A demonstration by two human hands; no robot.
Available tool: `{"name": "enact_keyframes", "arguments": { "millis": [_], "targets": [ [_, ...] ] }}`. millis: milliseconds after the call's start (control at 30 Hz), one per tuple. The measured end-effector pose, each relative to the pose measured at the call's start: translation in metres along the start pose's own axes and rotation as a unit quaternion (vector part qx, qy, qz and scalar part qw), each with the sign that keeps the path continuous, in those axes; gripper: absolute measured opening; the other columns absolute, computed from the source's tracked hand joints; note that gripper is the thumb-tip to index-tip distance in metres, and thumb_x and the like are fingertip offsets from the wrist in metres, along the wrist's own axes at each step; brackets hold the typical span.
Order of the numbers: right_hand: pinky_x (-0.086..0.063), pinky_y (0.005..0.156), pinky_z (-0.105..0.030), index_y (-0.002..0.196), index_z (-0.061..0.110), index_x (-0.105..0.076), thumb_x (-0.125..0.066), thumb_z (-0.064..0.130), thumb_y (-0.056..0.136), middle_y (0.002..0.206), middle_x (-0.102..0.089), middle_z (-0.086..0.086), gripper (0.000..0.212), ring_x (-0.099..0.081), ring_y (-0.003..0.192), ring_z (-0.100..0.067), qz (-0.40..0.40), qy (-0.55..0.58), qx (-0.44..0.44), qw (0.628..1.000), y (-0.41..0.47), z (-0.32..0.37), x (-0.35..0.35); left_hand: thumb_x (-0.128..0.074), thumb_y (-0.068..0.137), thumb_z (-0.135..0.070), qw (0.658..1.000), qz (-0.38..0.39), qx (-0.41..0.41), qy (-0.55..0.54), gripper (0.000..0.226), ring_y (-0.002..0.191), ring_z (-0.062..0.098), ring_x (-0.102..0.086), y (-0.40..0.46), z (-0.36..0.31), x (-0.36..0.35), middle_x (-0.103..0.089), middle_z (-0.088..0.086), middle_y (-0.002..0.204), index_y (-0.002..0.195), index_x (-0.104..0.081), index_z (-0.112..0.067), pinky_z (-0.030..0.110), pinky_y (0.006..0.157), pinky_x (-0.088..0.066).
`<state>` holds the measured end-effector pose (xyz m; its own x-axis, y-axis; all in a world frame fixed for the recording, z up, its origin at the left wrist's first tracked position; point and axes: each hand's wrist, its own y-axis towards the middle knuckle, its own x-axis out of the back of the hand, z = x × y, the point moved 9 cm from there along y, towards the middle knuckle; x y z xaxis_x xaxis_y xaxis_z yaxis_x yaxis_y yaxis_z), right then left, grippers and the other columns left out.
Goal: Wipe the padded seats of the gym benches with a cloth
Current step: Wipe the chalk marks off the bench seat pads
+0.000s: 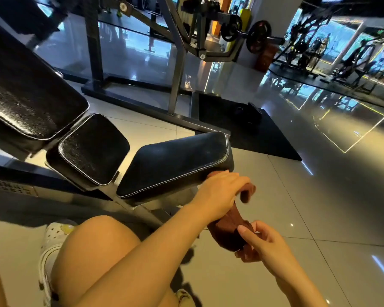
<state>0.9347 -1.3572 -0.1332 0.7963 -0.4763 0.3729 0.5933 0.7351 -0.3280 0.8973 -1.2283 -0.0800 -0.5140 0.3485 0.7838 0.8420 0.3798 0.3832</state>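
The person holds a brown cloth (228, 220) with both hands, just off the near corner of the seat (175, 160). The left hand (220, 193) is curled over the top end of the cloth and sits right at the edge of the seat. The right hand (262, 244) pinches the bottom end, lower down and farther from the seat. The cloth runs long between the two hands, from up by the seat down toward the person. The seat lies up and to the left of the fingers, and its long side goes off to the left. The left hand is nearer, so I think it will push the cloth onto the seat first. Two more pads (89, 151) wait farther left.
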Motion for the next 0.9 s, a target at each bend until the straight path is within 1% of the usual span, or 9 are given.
{"name": "enact_keyframes", "arguments": {
  "millis": [133,233,300,367,467,567,633,767,900],
  "targets": [
    [-0.052,0.061,-0.031,0.089,-0.002,-0.054,-0.064,0.028,0.091,0.064,-0.066,-0.009,0.031,-0.068,0.062,-0.022,0.048,-0.026,0.009,0.998,0.005,0.007,-0.017,-0.041,0.103,-0.023,0.984,-0.037,0.141,-0.099,0.038,0.126,0.019,-0.051,-0.038,0.03,0.019,-0.053,0.0,0.138,0.14,-0.045,-0.026,0.033,0.105,-0.043],
    [-0.053,0.06,-0.029,0.082,0.006,-0.055,-0.066,0.027,0.09,0.063,-0.067,-0.005,0.025,-0.067,0.064,-0.022,0.079,-0.034,0.051,0.995,0.01,0.028,-0.044,-0.041,0.103,-0.025,0.966,-0.093,0.213,-0.109,0.034,0.118,0.018,-0.055,-0.068,0.057,0.069,-0.057,0.001,0.13,0.136,-0.05,-0.026,0.033,0.099,-0.047],
    [-0.053,0.061,-0.029,0.083,0.008,-0.057,-0.067,0.026,0.089,0.073,-0.069,-0.008,0.022,-0.067,0.065,-0.023,0.1,-0.037,0.096,0.99,0.012,0.048,-0.071,-0.044,0.102,-0.024,0.945,-0.14,0.273,-0.11,0.034,0.116,0.019,-0.056,-0.097,0.085,0.105,-0.059,0.002,0.127,0.134,-0.054,-0.024,0.033,0.098,-0.047],
    [-0.054,0.063,-0.028,0.084,0.011,-0.059,-0.067,0.026,0.089,0.08,-0.07,-0.011,0.018,-0.068,0.069,-0.023,0.12,-0.053,0.145,0.981,0.012,0.07,-0.104,-0.049,0.099,-0.02,0.92,-0.197,0.324,-0.101,0.025,0.11,0.019,-0.058,-0.134,0.111,0.138,-0.063,0.002,0.119,0.119,-0.063,-0.024,0.033,0.095,-0.047],
    [-0.057,0.069,-0.036,0.083,0.016,-0.061,-0.068,0.026,0.09,0.08,-0.07,-0.008,0.014,-0.069,0.075,-0.026,0.151,-0.075,0.206,0.964,0.01,0.101,-0.157,-0.057,0.092,-0.016,0.874,-0.276,0.392,-0.076,0.017,0.104,0.02,-0.059,-0.192,0.137,0.183,-0.067,-0.002,0.108,0.094,-0.065,-0.031,0.036,0.091,-0.048],
    [-0.058,0.069,-0.028,0.085,0.02,-0.063,-0.067,0.028,0.09,0.079,-0.067,0.001,0.011,-0.067,0.077,-0.017,0.169,-0.09,0.255,0.948,0.003,0.135,-0.205,-0.059,0.089,-0.015,0.819,-0.35,0.452,-0.053,0.016,0.099,0.018,-0.057,-0.241,0.15,0.224,-0.065,-0.004,0.101,0.089,-0.067,-0.029,0.031,0.084,-0.045],
    [-0.052,0.065,-0.023,0.082,0.024,-0.062,-0.066,0.03,0.091,0.077,-0.064,0.004,0.011,-0.063,0.076,-0.012,0.164,-0.102,0.284,0.939,0.003,0.156,-0.237,-0.061,0.085,-0.013,0.782,-0.399,0.475,-0.06,0.017,0.096,0.016,-0.058,-0.274,0.156,0.249,-0.065,-0.007,0.092,0.083,-0.067,-0.029,0.027,0.078,-0.043],
    [-0.05,0.071,-0.031,0.078,0.03,-0.063,-0.066,0.052,0.081,0.092,-0.061,0.0,0.023,-0.06,0.085,-0.015,0.176,-0.13,0.363,0.906,-0.009,0.192,-0.31,-0.066,0.082,-0.008,0.721,-0.474,0.497,-0.087,0.021,0.087,0.014,-0.06,-0.349,0.164,0.295,-0.062,-0.014,0.078,0.075,-0.065,-0.029,0.028,0.077,-0.046],
    [-0.048,0.068,-0.034,0.075,0.026,-0.057,-0.07,0.035,0.086,0.086,-0.06,0.004,0.019,-0.056,0.077,-0.014,0.223,-0.131,0.405,0.877,-0.046,0.211,-0.38,-0.065,0.085,-0.01,0.654,-0.535,0.528,-0.084,0.021,0.085,0.015,-0.055,-0.434,0.169,0.334,-0.059,-0.012,0.078,0.076,-0.06,-0.028,0.028,0.077,-0.043]
  ]
}}
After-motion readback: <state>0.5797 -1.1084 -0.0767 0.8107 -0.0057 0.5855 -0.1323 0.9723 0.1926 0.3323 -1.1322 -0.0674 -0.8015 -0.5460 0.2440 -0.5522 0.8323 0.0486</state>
